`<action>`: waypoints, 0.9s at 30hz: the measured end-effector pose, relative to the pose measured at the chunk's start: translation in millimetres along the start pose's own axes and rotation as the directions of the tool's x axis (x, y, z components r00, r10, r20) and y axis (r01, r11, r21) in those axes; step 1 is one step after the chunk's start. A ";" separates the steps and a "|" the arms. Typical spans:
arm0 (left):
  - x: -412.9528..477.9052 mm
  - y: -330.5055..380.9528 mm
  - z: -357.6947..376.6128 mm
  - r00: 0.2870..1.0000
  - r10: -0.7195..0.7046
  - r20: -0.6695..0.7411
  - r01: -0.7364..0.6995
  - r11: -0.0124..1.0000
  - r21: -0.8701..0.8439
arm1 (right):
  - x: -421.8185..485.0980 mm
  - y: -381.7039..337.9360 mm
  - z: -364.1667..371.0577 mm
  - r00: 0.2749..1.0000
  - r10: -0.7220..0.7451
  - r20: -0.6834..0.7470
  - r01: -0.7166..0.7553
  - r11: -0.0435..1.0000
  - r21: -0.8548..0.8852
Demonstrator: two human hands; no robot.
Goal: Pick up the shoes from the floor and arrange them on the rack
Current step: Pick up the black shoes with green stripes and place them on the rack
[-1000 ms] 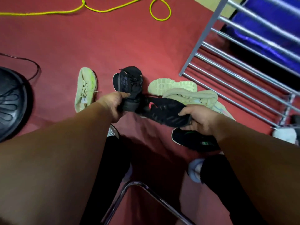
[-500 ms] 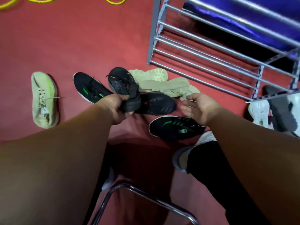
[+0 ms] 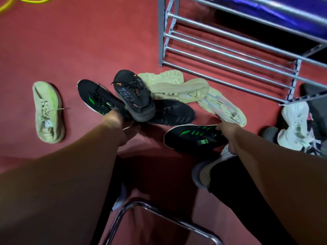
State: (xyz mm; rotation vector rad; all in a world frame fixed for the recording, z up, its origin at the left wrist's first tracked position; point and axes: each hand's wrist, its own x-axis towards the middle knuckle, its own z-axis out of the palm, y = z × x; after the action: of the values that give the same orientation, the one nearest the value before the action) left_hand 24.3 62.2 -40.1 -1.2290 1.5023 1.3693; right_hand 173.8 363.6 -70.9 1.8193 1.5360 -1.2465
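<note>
Shoes lie scattered on the red floor in front of the metal rack (image 3: 228,50). My left hand (image 3: 117,126) grips the heel end of a black shoe with orange marks (image 3: 133,97), tilted up over the pile; the fingers are blurred. Its mate (image 3: 174,113) lies flat beside it. My right hand (image 3: 227,137) grips the heel collar of a black shoe with green stripes (image 3: 191,137) on the floor. The other black and green shoe (image 3: 95,98) lies just past my left hand. Beige shoes (image 3: 177,85) are heaped near the rack's corner.
A pale green shoe (image 3: 47,110) lies alone at the left. White shoes (image 3: 297,126) sit beside the rack's right post. A chrome chair frame (image 3: 159,214) curves between my legs. A yellow cord (image 3: 10,4) runs along the far floor.
My right hand let go of the second black orange-marked shoe, which now lies on the floor, then dropped onto the green-striped shoe's heel. The view swung right toward the rack.
</note>
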 end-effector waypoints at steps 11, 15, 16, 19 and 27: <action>20.2 6.2 -28.1 1.000 -0.008 -0.013 0.007 0.998 -0.064 | 8.9 -8.4 16.8 0.999 0.024 -0.028 -0.010 0.910 0.415; 14.0 5.4 -15.4 0.999 -0.009 0.047 0.016 0.989 -0.145 | 8.7 -2.1 18.0 1.000 -0.019 -0.020 0.026 0.890 0.456; 15.5 4.8 -13.2 0.998 0.000 0.059 0.011 0.985 -0.171 | 11.4 -1.3 17.8 0.999 -0.011 -0.033 0.024 0.897 0.441; 28.1 2.9 -13.2 0.998 -0.006 0.060 0.018 0.979 -0.201 | 17.8 -3.7 15.8 0.998 -0.012 -0.055 0.034 0.904 0.426; 50.1 4.7 -9.0 0.998 -0.068 0.014 0.069 0.952 -0.297 | 6.8 -12.5 25.0 0.993 -0.082 -0.084 0.115 0.834 0.539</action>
State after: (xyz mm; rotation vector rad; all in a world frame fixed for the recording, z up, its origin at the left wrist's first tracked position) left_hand 7.4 45.0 -85.2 -1.4469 1.2684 1.5911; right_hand 153.3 350.7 -86.3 2.1492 1.4093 -1.8438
